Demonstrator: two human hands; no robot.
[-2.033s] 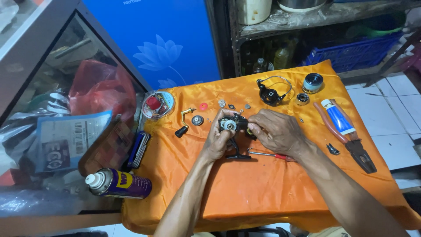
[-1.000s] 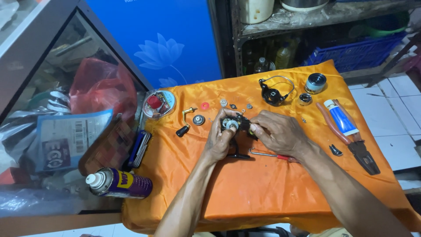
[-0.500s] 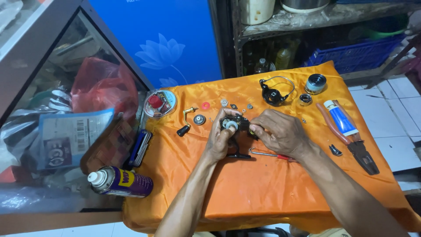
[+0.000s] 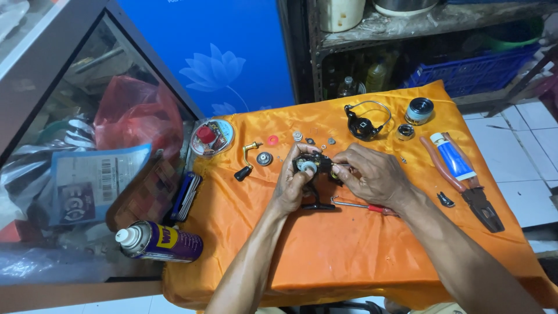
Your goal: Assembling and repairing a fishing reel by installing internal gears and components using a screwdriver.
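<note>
Working a small black fishing reel body point(image 4: 314, 166) right around the middle of the bench point(image 4: 349, 256), orange cloth draped all over it. Left hand point(image 4: 295, 189) wrapped round the reel's near-left side, thumb up by the silvery round part. Right hand point(image 4: 372, 174) pinching at the reel's right side, fingertips closed on something tiny, can't tell what. Reel foot poking out below the palms, touching the cloth.

Just beside the right wrist: red-handled screwdriver point(image 4: 363, 206). Toward the right edge: red-handled pliers point(image 4: 465, 186) with a blue and white tube point(image 4: 453, 158) lying across them. Near the far edge: black rotor with wire bail point(image 4: 363, 123), a spool point(image 4: 419, 110), a small metal ring point(image 4: 405, 132). Left of the hands: gold crank handle with black knob point(image 4: 247, 160), a gear point(image 4: 264, 158), red washer point(image 4: 272, 140), few more tiny bits. Far-left corner: round line spool point(image 4: 211, 136). Off the left edge: blue and yellow spray can point(image 4: 160, 241) on its side.
</note>
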